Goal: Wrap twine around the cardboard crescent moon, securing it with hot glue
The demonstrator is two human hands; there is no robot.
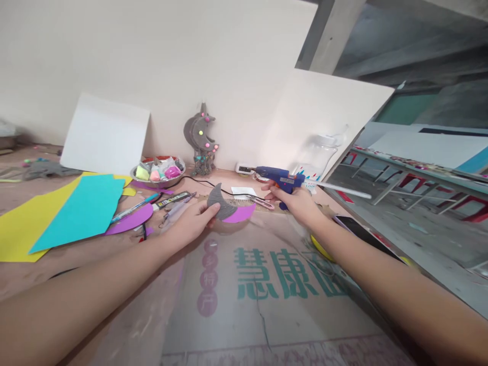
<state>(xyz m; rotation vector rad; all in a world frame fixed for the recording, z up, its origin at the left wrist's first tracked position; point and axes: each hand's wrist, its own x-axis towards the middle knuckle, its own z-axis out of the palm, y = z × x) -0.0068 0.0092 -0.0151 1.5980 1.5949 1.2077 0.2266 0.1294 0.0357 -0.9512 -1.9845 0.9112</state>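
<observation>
My left hand (192,219) pinches a grey crescent-shaped cutout (220,204) just above the table, over a purple foam piece (241,213). My right hand (295,201) grips a blue hot glue gun (280,178), held level with a white glue stick (343,189) poking out to the right. The gun's black cord (206,183) runs left across the table. Both hands work over a flattened cardboard sheet (267,295) printed with green characters.
Yellow (23,223) and teal (82,208) foam sheets lie at the left, with pens (133,208) beside them. A metal bowl of coloured bits (158,172) and a grey moon ornament (200,134) stand at the wall. A phone (354,226) lies near the right edge.
</observation>
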